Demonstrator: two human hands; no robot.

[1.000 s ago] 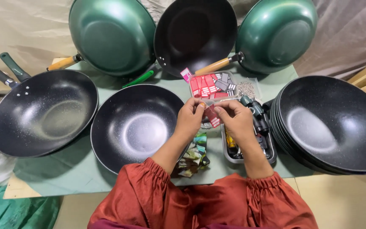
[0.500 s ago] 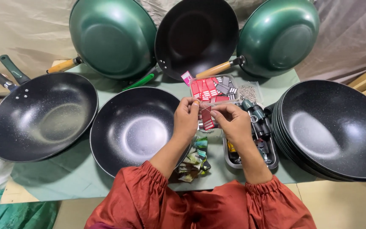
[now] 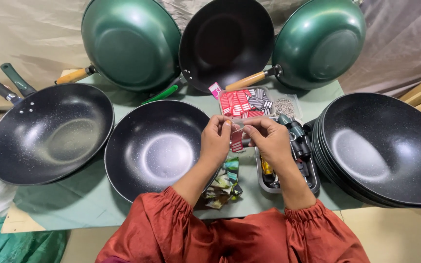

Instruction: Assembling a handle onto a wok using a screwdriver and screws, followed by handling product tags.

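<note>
My left hand (image 3: 216,139) and my right hand (image 3: 267,139) meet over the table, both pinching a small red tag (image 3: 237,140) that hangs between the fingertips. Just beyond the hands lies a clear box (image 3: 245,103) filled with red and grey tags. Left of my left hand sits a handleless black speckled wok (image 3: 154,148). Under my right wrist is a grey tray (image 3: 313,180) holding dark tools. A pile of folded colourful papers (image 3: 224,184) lies by my left forearm.
A black wok with a dark handle (image 3: 49,134) lies at the left. A stack of black woks (image 3: 383,148) sits at the right. Two green woks (image 3: 130,41) (image 3: 320,44) and a black one (image 3: 226,41) lean at the back. A bag of small screws (image 3: 284,107) lies beside the box.
Both hands have stayed together over the table, working the small red tag between the fingers; the view has shifted slightly.
</note>
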